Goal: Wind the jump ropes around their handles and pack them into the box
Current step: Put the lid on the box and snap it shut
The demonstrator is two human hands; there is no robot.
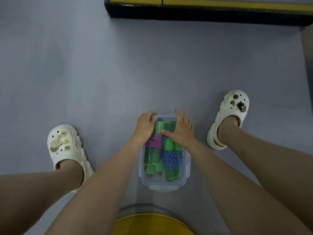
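A clear plastic box (184, 181) with a blue-rimmed lid on top stands on the floor between my feet. Through the lid I see two wound jump ropes with green handles: a pink rope (153, 143) on the left and a blue rope (171, 159) on the right. My left hand (145, 127) curls over the far left corner of the lid, fingers hooked on its edge. My right hand (182, 130) lies flat on the far right part of the lid, fingers straight, thumb pointing left.
My two feet in white clogs stand on the grey floor, one (67, 148) to the left and one (228, 116) to the right of the box. A black and yellow ledge (203, 11) runs along the far side. Something round and yellow (152, 224) is under me.
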